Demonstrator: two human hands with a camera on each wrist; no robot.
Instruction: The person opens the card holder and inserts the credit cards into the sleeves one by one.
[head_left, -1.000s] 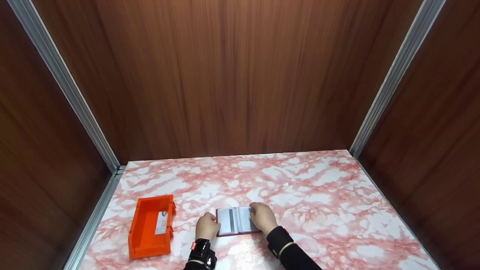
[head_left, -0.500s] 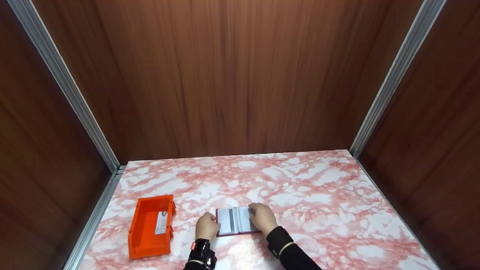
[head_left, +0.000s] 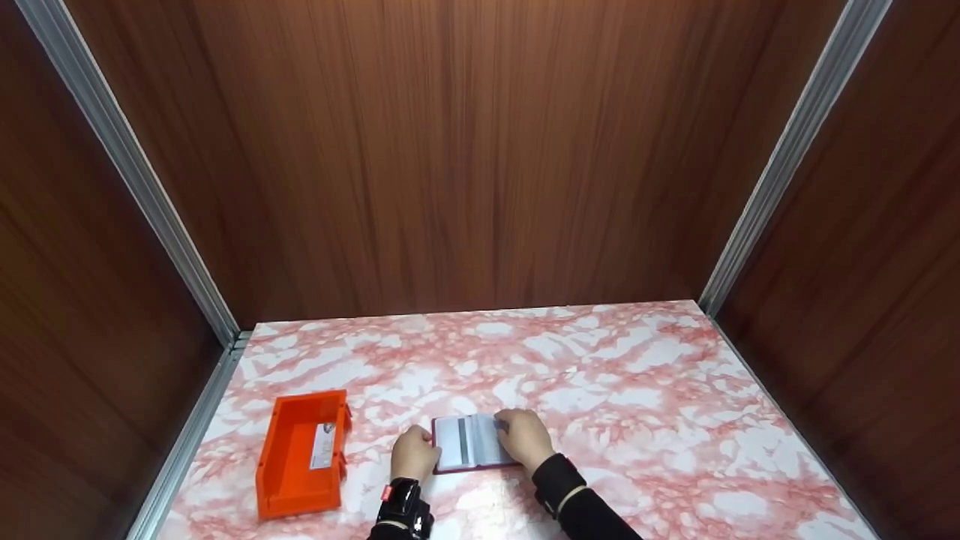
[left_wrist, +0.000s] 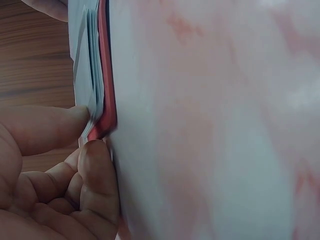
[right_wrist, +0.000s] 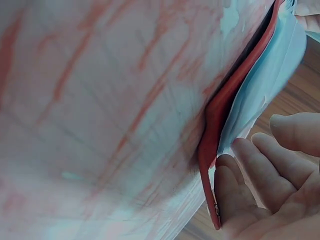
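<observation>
A small card holder (head_left: 452, 442) with a dark red cover and clear plastic sleeves lies spread open on the table. At its left edge my left hand (head_left: 415, 454) pinches it. The left wrist view shows the thumb (left_wrist: 55, 127) on the stacked sleeves (left_wrist: 92, 60), with curled fingers at the red cover (left_wrist: 106, 75). My right hand (head_left: 527, 439) is at the right half. In the right wrist view its fingertips touch the sleeves' edge (right_wrist: 250, 100), which stands a little off the red cover (right_wrist: 215, 122); the thumb is held apart.
An orange plastic bin (head_left: 289, 457) with a white label (head_left: 323, 445) inside stands on the left of the table. Pink-and-white marbled tabletop (head_left: 600, 360) surrounds the card holder. Brown wood-grain panels (head_left: 465, 165) with metal corner rails close in the back and sides.
My right hand has shifted slightly left along the right half, and the sleeves under it have moved a little. The left hand and the bin have stayed put.
</observation>
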